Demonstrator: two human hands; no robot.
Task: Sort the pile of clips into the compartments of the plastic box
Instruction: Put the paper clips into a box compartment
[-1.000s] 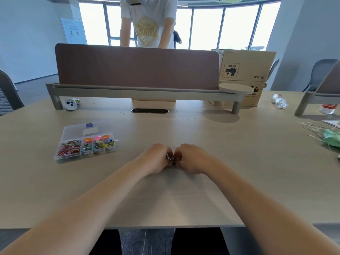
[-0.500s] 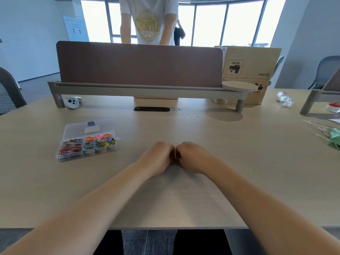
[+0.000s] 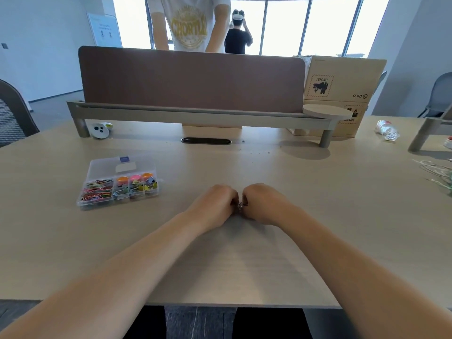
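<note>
My left hand [image 3: 215, 204] and my right hand [image 3: 263, 204] sit knuckle to knuckle on the table's middle, fingers curled inward. Between them a small metal clip [image 3: 240, 205] peeks out, pinched by both hands; most of it is hidden by the fingers. The clear plastic box [image 3: 102, 167] lies to the left with its lid folded back. Its compartments hold coloured paper clips at the left and binder clips and round coloured pieces at the right.
A brown divider screen [image 3: 190, 79] on a grey rail crosses the far side, with a person standing behind it. A cardboard box [image 3: 342, 79] stands at back right. A crumpled bottle [image 3: 387, 130], white cords [image 3: 435, 170] and a small white device [image 3: 100, 130] lie about.
My hands stay together in the same spot on the clip, with only slight finger movement. The view has tilted up a little.
</note>
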